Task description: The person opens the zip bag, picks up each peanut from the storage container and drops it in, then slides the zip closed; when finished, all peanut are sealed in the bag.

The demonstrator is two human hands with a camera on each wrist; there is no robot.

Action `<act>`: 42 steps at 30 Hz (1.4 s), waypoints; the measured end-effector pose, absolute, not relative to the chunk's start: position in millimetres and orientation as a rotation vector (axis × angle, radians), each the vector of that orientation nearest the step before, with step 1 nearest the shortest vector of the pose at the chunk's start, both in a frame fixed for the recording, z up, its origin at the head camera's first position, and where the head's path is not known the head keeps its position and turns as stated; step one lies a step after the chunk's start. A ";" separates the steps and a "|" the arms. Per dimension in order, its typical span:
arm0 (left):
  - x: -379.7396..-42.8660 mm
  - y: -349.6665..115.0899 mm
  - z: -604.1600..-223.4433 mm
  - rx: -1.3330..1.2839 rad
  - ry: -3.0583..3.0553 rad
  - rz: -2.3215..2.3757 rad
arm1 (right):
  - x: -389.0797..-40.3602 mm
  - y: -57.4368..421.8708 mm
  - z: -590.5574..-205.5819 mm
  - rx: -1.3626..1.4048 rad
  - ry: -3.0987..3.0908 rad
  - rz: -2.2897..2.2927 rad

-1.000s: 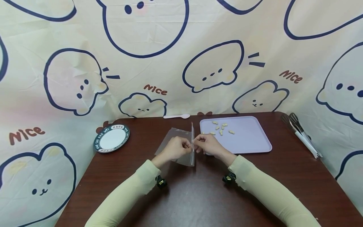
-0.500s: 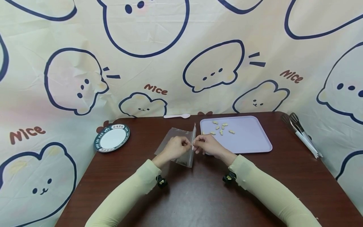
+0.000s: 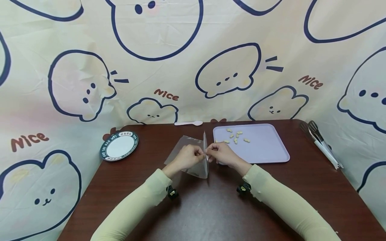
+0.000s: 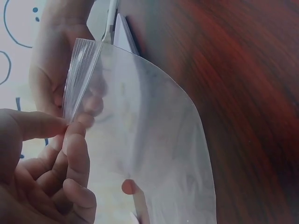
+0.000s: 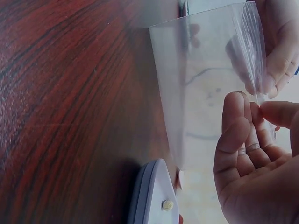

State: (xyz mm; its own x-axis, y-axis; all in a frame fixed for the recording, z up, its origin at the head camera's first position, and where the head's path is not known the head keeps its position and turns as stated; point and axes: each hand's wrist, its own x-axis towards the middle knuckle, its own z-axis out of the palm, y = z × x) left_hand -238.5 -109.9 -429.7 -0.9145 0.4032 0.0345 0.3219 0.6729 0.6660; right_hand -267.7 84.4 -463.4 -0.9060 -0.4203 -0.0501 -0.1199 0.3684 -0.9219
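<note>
A clear zip-lock bag (image 3: pixel 196 172) stands above the table between both hands, its ribbed zip edge (image 4: pixel 80 74) toward the right hand. My left hand (image 3: pixel 189 156) pinches that edge between thumb and forefinger. On the other side, my right hand (image 3: pixel 223 154) pinches the same edge with thumb and fingertips, close to the left fingertips. In the right wrist view the bag (image 5: pixel 201 88) looks flat, with nothing seen inside. Just beyond the right hand lies a lilac tray (image 3: pixel 262 147) bearing several peanuts (image 3: pixel 236 141).
A green-rimmed white plate (image 3: pixel 119 146) stands at the far left. A white spoon (image 3: pixel 188 123) lies along the back edge of the brown table (image 3: pixel 199 214). White-handled utensils (image 3: pixel 325 150), one a whisk, lie at the right edge. A printed cloth (image 3: pixel 187 73) hangs behind.
The bag's zip edge has tilted slightly one way and back between the fingertips. Both hands stay in nearly the same place, pinching it. The tray and peanuts have not moved.
</note>
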 end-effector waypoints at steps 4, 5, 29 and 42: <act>-238.5 -110.7 -429.9 0.581 2.754 1.090 | -267.6 84.6 -462.8 -0.486 2.364 -1.540; -238.6 -110.9 -430.0 0.580 2.751 1.093 | -267.4 84.7 -462.5 -0.490 2.365 -1.537; -239.9 -112.5 -430.0 0.597 2.736 1.096 | -267.2 83.5 -463.0 -0.500 2.356 -1.560; -241.0 -126.3 -422.5 0.437 2.797 1.119 | -274.3 96.6 -468.2 -0.506 2.412 -1.563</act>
State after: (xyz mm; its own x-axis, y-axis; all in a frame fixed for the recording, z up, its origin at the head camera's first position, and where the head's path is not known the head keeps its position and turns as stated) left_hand -241.0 -126.3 -422.5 -0.9542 0.2989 0.0152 0.2270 0.6895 0.6878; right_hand -274.3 96.6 -468.2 -0.9158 -0.4016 0.0006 -0.1646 0.3740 -0.9127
